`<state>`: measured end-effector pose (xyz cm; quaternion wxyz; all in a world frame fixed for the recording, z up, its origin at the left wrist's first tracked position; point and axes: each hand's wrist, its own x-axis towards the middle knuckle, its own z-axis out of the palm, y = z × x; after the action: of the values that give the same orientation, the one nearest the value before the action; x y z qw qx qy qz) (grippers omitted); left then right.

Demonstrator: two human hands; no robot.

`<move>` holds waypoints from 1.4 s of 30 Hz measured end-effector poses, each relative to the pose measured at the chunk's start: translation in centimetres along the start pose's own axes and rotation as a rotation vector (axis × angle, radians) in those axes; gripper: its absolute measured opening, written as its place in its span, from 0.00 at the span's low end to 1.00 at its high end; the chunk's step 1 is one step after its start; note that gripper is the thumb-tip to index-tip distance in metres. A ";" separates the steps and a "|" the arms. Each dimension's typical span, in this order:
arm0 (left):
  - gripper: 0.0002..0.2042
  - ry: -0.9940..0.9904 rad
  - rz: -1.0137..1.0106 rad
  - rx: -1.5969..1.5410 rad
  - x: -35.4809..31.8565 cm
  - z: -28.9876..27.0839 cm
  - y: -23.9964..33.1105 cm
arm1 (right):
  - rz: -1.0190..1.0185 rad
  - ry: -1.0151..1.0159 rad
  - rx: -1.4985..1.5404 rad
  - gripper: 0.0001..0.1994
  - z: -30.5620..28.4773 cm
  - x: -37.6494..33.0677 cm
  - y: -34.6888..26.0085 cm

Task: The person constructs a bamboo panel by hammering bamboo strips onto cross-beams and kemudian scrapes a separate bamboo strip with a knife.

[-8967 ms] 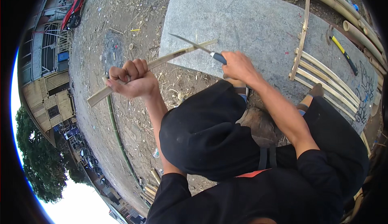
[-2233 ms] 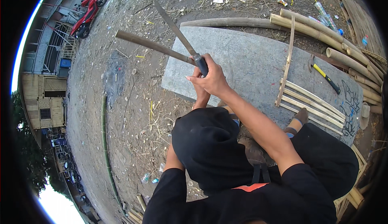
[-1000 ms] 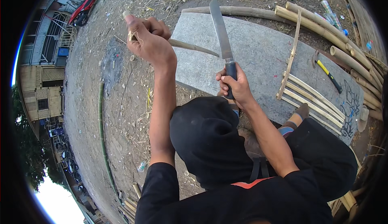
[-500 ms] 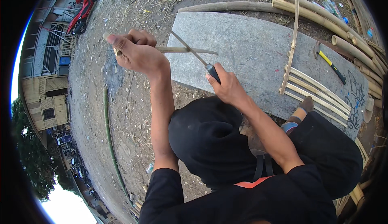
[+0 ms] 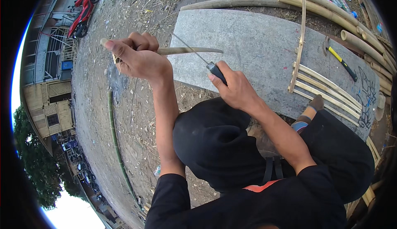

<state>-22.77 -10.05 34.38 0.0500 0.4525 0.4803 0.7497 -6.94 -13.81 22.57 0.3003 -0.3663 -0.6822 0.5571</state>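
Observation:
My left hand [image 5: 142, 59] is closed around one end of a narrow bamboo strip [image 5: 209, 50], which points right over the grey slab. The strip's far end tapers and curves slightly. In my right hand [image 5: 240, 88] is a knife [image 5: 216, 72], gripped by its dark handle. Its thin blade slants up and left across the strip close to my left hand; whether it touches the strip I cannot tell.
On the grey slab [image 5: 256, 34] lie a crosswise bamboo stick [image 5: 301, 39], several pale bamboo strips [image 5: 328, 89] and a yellow-and-black hammer [image 5: 342, 63]. Bamboo poles [image 5: 318, 13] are piled behind it. A green pole [image 5: 115, 134] lies on the ground at left. A red motorbike [image 5: 84, 14] stands farther off.
The blade has turned nearly edge-on and crosses the strip closer to my left hand. The strip has rolled a little and looks broader. Both hands keep their grip.

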 end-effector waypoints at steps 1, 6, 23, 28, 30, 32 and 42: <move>0.25 -0.018 0.000 -0.023 -0.1 0.2 0.0 | -0.094 -0.016 0.102 0.15 -0.3 -0.3 -1.3; 0.26 -0.022 0.001 -0.089 -0.6 0.7 -0.4 | 0.045 0.015 -0.040 0.15 -0.9 0.9 2.0; 0.25 0.165 0.014 0.081 -0.5 0.2 0.2 | -0.083 -0.049 0.077 0.16 0.6 -0.7 -0.8; 0.25 0.261 -0.004 0.149 -0.9 0.3 0.2 | -0.002 0.030 0.011 0.15 1.8 0.8 2.6; 0.25 0.283 -0.038 0.181 -0.9 -0.6 0.3 | -0.089 -0.028 0.062 0.16 1.9 0.3 0.2; 0.26 0.312 -0.032 0.168 -0.3 0.0 0.3 | -0.109 0.035 0.022 0.15 3.0 -0.2 1.0; 0.27 0.353 -0.019 0.166 0.3 0.8 -0.2 | -0.244 0.020 0.179 0.16 3.2 -1.0 4.8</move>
<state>-22.43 -9.22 34.57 -0.0654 0.3121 0.5459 0.7748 -8.18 -15.80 17.24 0.4041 -0.2578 -0.6664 0.5711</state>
